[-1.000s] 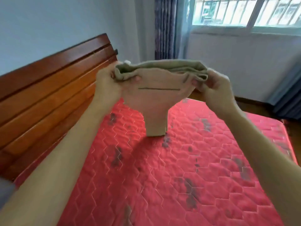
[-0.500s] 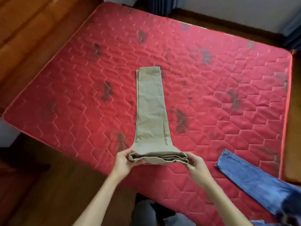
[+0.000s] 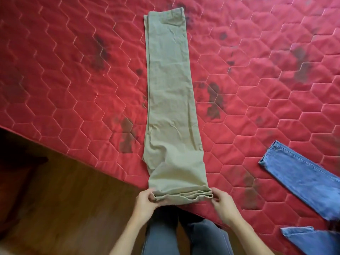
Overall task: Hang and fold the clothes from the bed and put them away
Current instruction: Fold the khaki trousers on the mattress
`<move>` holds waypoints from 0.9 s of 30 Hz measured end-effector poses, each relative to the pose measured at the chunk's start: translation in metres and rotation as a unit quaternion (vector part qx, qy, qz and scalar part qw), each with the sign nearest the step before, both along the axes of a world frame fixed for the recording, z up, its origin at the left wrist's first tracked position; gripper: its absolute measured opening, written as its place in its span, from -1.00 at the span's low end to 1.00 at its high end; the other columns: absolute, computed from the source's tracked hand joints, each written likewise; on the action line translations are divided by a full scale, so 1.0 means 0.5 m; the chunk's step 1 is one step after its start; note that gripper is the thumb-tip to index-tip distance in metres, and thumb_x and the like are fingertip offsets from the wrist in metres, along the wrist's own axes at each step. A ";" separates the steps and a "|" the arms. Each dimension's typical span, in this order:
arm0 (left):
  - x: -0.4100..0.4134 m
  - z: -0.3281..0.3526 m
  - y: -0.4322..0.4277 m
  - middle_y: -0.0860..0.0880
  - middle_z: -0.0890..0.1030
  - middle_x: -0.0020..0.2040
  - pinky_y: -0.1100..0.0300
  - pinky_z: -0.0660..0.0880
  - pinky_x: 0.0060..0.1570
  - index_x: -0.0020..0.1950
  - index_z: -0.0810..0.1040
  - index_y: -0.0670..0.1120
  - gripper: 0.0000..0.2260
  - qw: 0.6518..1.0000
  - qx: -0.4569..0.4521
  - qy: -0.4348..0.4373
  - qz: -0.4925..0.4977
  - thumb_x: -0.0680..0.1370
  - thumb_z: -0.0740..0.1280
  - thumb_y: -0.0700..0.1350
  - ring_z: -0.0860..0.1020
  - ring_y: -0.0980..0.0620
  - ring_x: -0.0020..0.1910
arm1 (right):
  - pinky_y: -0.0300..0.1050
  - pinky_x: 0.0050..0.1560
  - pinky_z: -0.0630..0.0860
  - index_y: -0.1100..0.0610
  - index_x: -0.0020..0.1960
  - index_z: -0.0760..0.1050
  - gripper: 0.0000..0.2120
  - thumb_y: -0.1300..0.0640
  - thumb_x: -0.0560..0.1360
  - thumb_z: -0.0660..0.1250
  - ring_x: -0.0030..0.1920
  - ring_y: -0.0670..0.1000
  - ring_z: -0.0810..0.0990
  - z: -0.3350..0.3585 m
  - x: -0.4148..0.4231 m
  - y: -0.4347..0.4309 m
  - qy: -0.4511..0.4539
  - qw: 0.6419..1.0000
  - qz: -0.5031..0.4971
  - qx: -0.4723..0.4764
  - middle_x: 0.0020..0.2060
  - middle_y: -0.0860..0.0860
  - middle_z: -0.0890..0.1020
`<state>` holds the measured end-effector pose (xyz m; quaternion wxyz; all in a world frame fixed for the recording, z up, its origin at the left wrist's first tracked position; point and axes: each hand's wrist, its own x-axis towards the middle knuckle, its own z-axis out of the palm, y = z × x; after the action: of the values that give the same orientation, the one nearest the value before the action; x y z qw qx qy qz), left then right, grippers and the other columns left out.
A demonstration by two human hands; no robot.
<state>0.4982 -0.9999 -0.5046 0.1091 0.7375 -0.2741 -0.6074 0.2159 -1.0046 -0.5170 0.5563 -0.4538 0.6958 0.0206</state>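
Observation:
Khaki trousers (image 3: pixel 171 100), folded lengthwise, lie flat and stretched out on the red quilted mattress (image 3: pixel 73 74), legs pointing away from me. The waistband end sits at the near edge of the bed. My left hand (image 3: pixel 146 201) grips the left corner of that waistband. On the other side, my right hand (image 3: pixel 223 204) pinches the right corner. Blue jeans (image 3: pixel 301 179) lie on the mattress to the right, partly cut off by the frame.
The mattress edge runs diagonally from the left down to my legs. Brown wooden floor (image 3: pixel 70 196) shows at the lower left. My grey-trousered legs (image 3: pixel 184 236) stand against the bed edge.
One second ago I held the trousers up in the air by the waistband. They now lie spread flat on the mattress, and my view has tilted down and closer.

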 end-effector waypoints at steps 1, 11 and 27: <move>0.008 -0.014 -0.027 0.02 0.61 -0.24 0.26 0.55 -0.17 -0.12 0.62 -0.32 -0.72 1.000 -0.012 -0.009 -0.023 0.33 0.62 -0.21 0.57 0.14 -0.20 | -0.43 -0.03 0.46 -0.07 0.03 0.62 -0.65 0.38 0.48 0.34 -0.05 -0.33 0.61 -0.010 0.003 -0.029 0.003 1.000 -0.006 -0.010 -0.09 -0.23 0.69; -0.019 -0.150 -0.346 0.19 0.63 -0.32 0.46 0.43 -0.22 -0.22 0.57 -0.02 -0.85 0.988 -0.141 -0.053 0.029 0.45 0.53 -0.11 0.55 0.33 -0.30 | -0.43 -0.12 0.39 -0.10 0.06 0.62 -0.84 0.11 0.56 0.33 -0.08 -0.33 0.56 -0.143 0.039 -0.285 -0.001 0.989 -0.100 -0.105 -0.11 -0.24 0.68; 0.022 -0.199 -0.179 0.10 0.71 0.00 0.39 0.56 0.00 0.09 0.61 0.05 -0.69 0.994 0.029 0.009 0.101 0.41 0.46 0.12 0.65 0.23 0.05 | -0.29 0.03 0.44 -0.13 0.27 0.46 -0.66 0.10 0.54 0.41 0.11 -0.30 0.57 -0.120 0.058 -0.196 -0.086 0.989 -0.121 -0.020 0.09 -0.36 0.62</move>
<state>0.5091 -1.0894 -0.6042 0.1512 0.7589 -0.1794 -0.6075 0.2448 -1.1027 -0.5767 0.6034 -0.3773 0.6953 -0.1000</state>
